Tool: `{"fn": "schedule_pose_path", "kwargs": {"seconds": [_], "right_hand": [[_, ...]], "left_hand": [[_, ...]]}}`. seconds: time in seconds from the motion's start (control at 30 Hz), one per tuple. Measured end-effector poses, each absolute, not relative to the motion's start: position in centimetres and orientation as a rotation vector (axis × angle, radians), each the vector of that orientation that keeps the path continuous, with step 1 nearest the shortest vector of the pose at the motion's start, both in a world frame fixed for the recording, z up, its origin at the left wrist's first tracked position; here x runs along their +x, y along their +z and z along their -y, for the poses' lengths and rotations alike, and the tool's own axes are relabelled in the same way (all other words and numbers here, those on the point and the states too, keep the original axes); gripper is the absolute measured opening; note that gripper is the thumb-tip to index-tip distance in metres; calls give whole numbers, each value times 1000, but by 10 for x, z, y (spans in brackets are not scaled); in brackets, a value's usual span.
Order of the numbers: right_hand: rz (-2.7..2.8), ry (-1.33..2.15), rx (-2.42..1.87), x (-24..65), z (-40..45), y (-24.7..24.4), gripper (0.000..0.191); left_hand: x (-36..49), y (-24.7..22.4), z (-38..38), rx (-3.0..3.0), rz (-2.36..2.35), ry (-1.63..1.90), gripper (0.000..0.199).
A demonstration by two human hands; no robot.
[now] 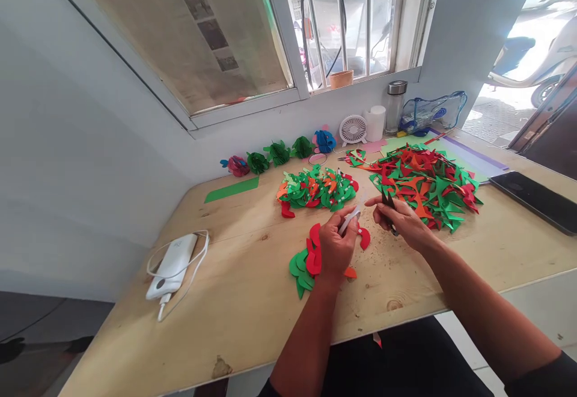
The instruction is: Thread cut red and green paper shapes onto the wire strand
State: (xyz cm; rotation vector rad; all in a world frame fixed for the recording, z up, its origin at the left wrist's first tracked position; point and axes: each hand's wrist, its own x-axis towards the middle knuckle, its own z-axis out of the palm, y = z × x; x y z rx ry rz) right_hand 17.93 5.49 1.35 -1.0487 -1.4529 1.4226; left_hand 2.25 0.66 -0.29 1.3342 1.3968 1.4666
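My left hand (337,245) is closed on a roll of white tape (350,220), held on edge above the table. Close to its right, my right hand (403,224) grips a pair of black scissors (388,200), blades pointing up and away. The right index finger stretches toward the tape roll; whether it touches a tape end is too small to tell. Under and beside my left hand lie red cut-out pieces (314,257) and green cut-out pieces (301,272), partly hidden by the hand and wrist.
Beyond my hands lies a pile of cut shapes (315,188); a larger heap of scraps (426,184) is at right. A phone (536,199) lies near the right edge, a power bank (172,265) with cable at left. Paper figures (278,153), a fan (353,130) and a bottle (395,107) line the wall.
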Motion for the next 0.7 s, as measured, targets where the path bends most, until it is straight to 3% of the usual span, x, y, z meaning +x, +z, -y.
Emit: {"fn": "schedule_pose_path", "kwargs": {"seconds": [0.43, 0.7], "right_hand": [[1475, 1511, -979, 180, -50, 18, 46], [1420, 1555, -924, 182, -49, 21, 43]], "left_hand": [[20, 8, -5, 1369, -1410, 1463, 29], [21, 3, -5, 1366, -1403, 1472, 30]]}}
